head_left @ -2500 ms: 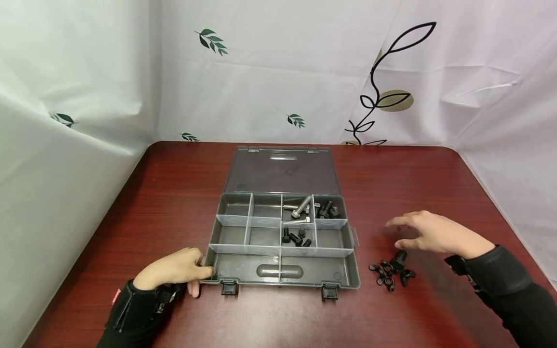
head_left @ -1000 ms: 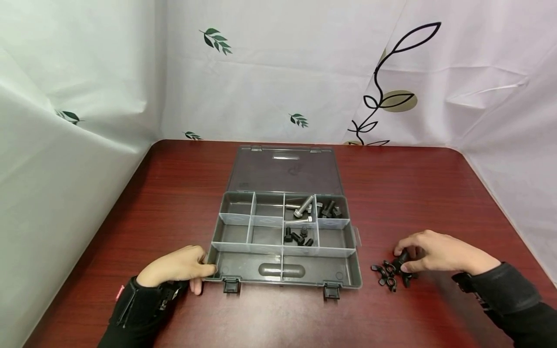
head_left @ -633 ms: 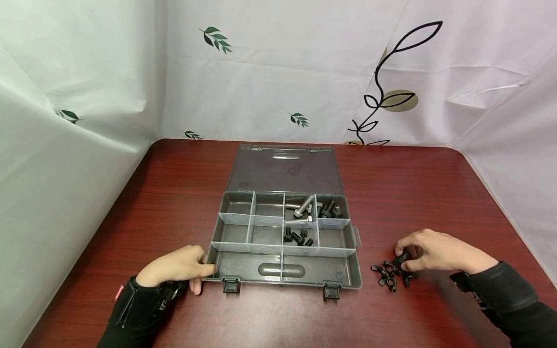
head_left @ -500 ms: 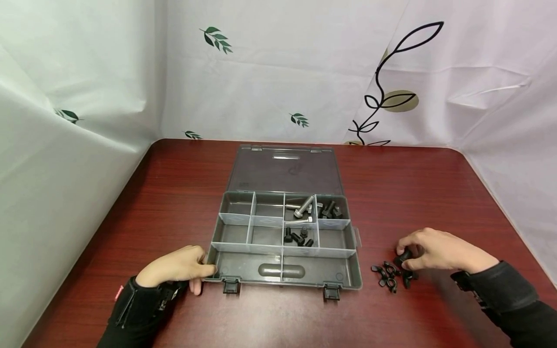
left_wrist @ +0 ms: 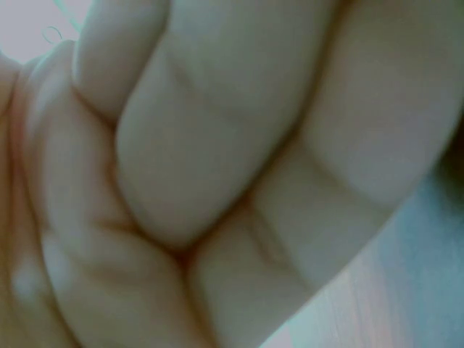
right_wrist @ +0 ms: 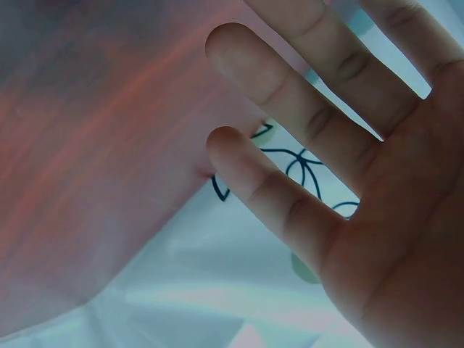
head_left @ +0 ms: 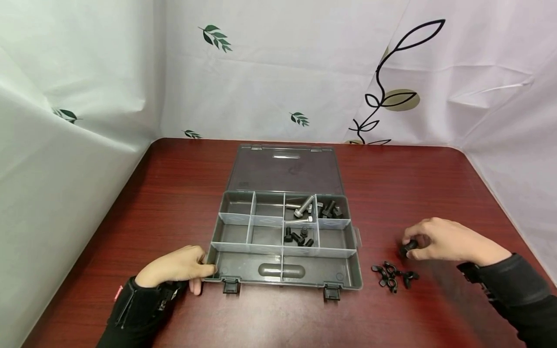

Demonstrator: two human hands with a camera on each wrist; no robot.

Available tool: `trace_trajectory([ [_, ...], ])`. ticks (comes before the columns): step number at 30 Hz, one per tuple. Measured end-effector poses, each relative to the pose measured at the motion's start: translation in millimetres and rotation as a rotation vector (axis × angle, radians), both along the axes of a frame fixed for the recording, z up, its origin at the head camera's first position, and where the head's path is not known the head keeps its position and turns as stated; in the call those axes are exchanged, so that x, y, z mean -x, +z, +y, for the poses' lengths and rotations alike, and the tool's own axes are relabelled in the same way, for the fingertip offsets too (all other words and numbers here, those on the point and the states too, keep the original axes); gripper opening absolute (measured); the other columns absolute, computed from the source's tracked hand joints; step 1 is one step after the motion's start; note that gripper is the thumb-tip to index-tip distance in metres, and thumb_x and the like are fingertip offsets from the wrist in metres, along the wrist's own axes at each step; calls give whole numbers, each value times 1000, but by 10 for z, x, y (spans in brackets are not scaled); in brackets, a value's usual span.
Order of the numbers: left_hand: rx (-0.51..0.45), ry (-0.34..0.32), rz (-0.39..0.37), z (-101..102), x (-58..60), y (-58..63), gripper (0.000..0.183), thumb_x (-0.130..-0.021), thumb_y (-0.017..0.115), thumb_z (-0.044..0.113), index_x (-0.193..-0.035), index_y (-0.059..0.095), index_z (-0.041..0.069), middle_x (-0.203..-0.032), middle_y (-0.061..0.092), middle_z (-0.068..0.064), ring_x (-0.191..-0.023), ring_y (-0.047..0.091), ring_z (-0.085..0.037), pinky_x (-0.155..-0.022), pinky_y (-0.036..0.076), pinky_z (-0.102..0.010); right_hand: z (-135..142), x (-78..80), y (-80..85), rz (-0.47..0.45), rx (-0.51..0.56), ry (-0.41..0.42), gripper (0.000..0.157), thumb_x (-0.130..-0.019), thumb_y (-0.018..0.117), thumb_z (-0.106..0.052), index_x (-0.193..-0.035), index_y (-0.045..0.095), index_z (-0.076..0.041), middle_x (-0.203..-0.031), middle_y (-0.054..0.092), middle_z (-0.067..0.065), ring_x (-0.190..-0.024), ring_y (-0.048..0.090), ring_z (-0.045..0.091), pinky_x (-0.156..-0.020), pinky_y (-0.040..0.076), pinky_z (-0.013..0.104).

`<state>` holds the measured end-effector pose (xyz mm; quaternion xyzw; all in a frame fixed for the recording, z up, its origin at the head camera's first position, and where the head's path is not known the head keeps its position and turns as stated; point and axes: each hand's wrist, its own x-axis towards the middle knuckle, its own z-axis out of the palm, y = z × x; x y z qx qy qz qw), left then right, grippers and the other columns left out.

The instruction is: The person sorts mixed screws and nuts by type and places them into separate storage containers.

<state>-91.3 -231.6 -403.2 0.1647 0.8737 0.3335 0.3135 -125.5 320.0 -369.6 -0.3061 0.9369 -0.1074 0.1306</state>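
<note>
Pinching a thick black bolt [head_left: 408, 248] between thumb and forefinger, the right hand [head_left: 448, 239] reaches in from the lower right, its back turned up; the right wrist view shows other fingers extended and spread. The bolt sits just beyond a cluster of small black wing nuts [head_left: 391, 276], right of the open, grey translucent plastic compartment box [head_left: 237, 263]; whether it touches the red-brown wood-grained table [head_left: 387, 183] I cannot tell. At the box's near left corner, the left hand [head_left: 176, 266] grips the rim, fingers curled, one digit reaching inside.
</note>
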Motion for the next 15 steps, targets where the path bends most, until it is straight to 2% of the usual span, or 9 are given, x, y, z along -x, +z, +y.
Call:
trace_trajectory([
  [15,-2,-8,1,1,5,14,24,-81,54,24,-63,52,8,-50,58,1,-47,59,-16,-50,47,-32,-4,70,212,93,-48,-37,21,-75,70,-44,-92,64,-33,-75,46,-21,-68,41,-3,-57,35,25],
])
